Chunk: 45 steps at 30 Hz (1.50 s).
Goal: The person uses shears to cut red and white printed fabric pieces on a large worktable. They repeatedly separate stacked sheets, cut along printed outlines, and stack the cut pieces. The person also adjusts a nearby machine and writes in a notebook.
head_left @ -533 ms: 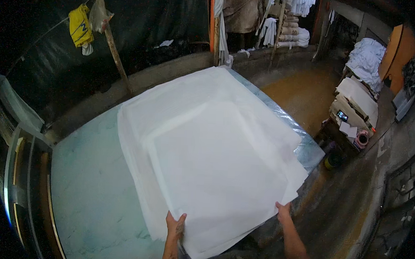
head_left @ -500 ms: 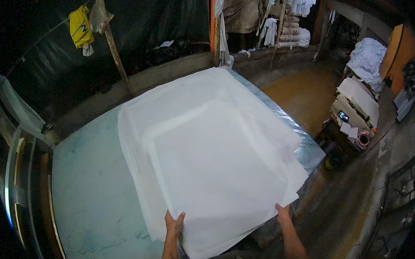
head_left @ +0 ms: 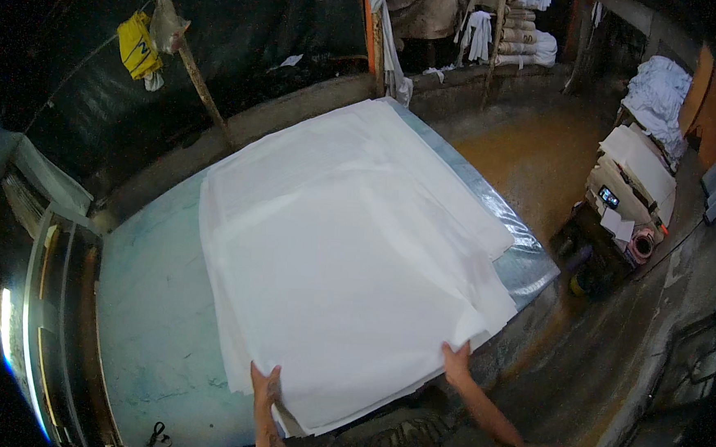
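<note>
Dim workshop, pale blue surface (head_left: 147, 325). Left hand (head_left: 265, 384) and right hand (head_left: 454, 362) each pinch the near edge of the white sheets (head_left: 340, 247) stacked on it, mid-squaring; next move probably needs even pull. Beyond sheets, dark wall (head_left: 246, 44).

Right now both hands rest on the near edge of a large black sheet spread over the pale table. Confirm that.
Not quite: the sheet is white, not black. The head view shows the left hand and the right hand on its near edge, and it does lie spread over the pale table.
</note>
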Each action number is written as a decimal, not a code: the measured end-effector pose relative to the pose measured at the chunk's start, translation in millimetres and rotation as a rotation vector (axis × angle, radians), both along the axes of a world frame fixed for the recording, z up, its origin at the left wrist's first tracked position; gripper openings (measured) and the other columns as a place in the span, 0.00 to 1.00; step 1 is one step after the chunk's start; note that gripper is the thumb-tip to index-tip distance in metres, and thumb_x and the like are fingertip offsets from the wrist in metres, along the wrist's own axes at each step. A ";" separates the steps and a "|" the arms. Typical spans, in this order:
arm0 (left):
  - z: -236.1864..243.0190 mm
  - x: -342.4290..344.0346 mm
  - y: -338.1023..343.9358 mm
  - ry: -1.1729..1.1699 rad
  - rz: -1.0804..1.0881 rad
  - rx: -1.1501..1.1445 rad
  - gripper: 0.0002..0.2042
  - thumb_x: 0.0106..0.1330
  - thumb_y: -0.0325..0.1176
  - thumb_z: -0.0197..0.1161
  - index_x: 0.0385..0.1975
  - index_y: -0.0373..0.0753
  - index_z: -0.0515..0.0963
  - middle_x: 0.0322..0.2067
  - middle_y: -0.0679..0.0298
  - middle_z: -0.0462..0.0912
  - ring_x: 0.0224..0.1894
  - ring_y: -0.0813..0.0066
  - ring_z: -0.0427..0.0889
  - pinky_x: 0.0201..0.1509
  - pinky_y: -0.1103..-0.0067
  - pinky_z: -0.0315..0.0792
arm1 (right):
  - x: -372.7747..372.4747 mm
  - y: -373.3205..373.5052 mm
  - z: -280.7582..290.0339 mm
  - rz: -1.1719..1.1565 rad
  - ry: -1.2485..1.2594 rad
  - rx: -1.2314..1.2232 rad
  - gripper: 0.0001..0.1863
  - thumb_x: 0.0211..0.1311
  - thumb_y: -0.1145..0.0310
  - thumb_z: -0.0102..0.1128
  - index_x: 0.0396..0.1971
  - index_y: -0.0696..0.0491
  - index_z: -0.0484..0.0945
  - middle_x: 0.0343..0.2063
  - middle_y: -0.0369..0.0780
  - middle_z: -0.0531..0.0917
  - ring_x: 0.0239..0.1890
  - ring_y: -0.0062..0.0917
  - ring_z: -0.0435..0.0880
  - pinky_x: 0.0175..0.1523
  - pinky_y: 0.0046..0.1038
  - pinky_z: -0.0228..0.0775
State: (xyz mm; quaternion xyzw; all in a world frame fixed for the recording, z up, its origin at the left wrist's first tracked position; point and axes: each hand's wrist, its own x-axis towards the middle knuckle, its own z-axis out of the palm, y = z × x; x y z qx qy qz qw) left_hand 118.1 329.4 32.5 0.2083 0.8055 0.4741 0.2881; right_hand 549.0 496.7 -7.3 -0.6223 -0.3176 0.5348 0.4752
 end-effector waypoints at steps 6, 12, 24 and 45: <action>3.3 -4.2 -20.0 0.032 -0.018 -0.003 0.29 0.61 0.27 0.61 0.61 0.29 0.57 0.54 0.48 0.70 0.53 0.57 0.73 0.59 0.71 0.66 | -62.6 66.3 155.3 0.469 -0.140 0.541 0.19 0.61 0.74 0.54 0.52 0.62 0.67 0.36 0.49 0.81 0.39 0.30 0.81 0.46 0.32 0.72; 23.3 2.4 21.0 -0.193 -0.035 0.147 0.40 0.63 0.34 0.63 0.67 0.25 0.44 0.63 0.44 0.60 0.63 0.57 0.64 0.65 0.68 0.61 | -27.8 56.5 168.3 0.358 0.103 0.412 0.24 0.60 0.76 0.57 0.55 0.61 0.64 0.49 0.44 0.75 0.49 0.27 0.76 0.54 0.29 0.70; 8.0 -41.7 32.8 0.089 -0.127 0.111 0.28 0.55 0.26 0.67 0.56 0.29 0.63 0.48 0.51 0.76 0.49 0.62 0.76 0.53 0.73 0.70 | 13.1 -18.3 -48.5 0.136 -0.057 -0.046 0.33 0.57 0.79 0.59 0.61 0.62 0.54 0.56 0.49 0.69 0.57 0.38 0.70 0.61 0.35 0.64; -33.2 159.2 -48.8 -1.161 0.425 0.847 0.28 0.69 0.43 0.56 0.61 0.32 0.57 0.58 0.55 0.66 0.60 0.59 0.67 0.67 0.60 0.62 | -35.8 -43.1 16.7 0.022 0.518 -0.306 0.36 0.57 0.79 0.59 0.62 0.44 0.53 0.50 0.40 0.72 0.42 0.33 0.77 0.36 0.36 0.74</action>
